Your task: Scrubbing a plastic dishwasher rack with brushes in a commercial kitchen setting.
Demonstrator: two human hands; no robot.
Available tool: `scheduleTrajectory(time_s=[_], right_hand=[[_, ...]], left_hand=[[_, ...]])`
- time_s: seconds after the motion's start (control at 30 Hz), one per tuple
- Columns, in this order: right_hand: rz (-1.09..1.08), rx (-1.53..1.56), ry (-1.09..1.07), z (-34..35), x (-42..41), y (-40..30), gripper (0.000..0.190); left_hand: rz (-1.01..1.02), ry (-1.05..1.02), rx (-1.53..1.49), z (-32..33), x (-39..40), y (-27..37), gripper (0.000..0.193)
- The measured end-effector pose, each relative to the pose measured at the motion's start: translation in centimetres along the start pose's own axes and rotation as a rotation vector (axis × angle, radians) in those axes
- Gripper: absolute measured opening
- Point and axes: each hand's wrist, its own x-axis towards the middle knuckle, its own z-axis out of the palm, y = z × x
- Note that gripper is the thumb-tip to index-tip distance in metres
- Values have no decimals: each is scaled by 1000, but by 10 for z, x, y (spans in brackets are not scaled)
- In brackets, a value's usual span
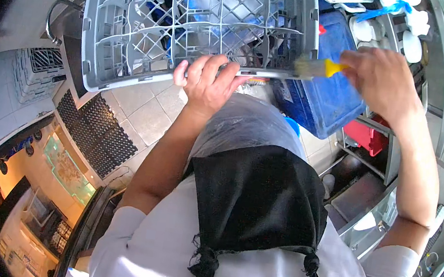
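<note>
A grey plastic dishwasher rack [195,70] with a divided grid is held up before me. My left hand [208,80] grips its near edge, fingers curled over the rim. In my right hand [381,81] is the yellow handle of a brush [319,68]. Its blurred, pale bristles are at the rack's near right corner; whether they touch the rim I cannot tell. Just beyond that corner, below the brush, is a blue plastic container with a lid [329,106].
Shelves with white dishes [411,46] stand at the right, with a red bin [367,134] below. A curved metal faucet [54,20] and stacked racks [32,75] are at the left. A black perforated mat [96,134] lies on the tiled floor.
</note>
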Motion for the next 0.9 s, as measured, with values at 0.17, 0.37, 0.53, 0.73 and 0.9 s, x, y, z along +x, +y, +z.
scheduleTrajectory(time_s=[0.17, 0.37, 0.53, 0.73, 0.9], right_hand=[[127, -44, -39, -7, -22, -22, 22], [137, 119, 25, -20, -15, -30, 16], [-96, -405, 120, 14, 19, 18, 17], [-375, -151, 96, 19, 92, -14, 18], [-534, -309, -123, 27, 105, 11, 19]], left_hand=[[-9, 11, -14, -3, 3, 2, 33], [-73, -119, -68, -21, 14, 10, 34], [-62, -186, -105, -26, 19, 10, 35], [-57, -219, -92, -27, 13, 6, 40], [-57, -197, -86, -27, 14, 6, 43]])
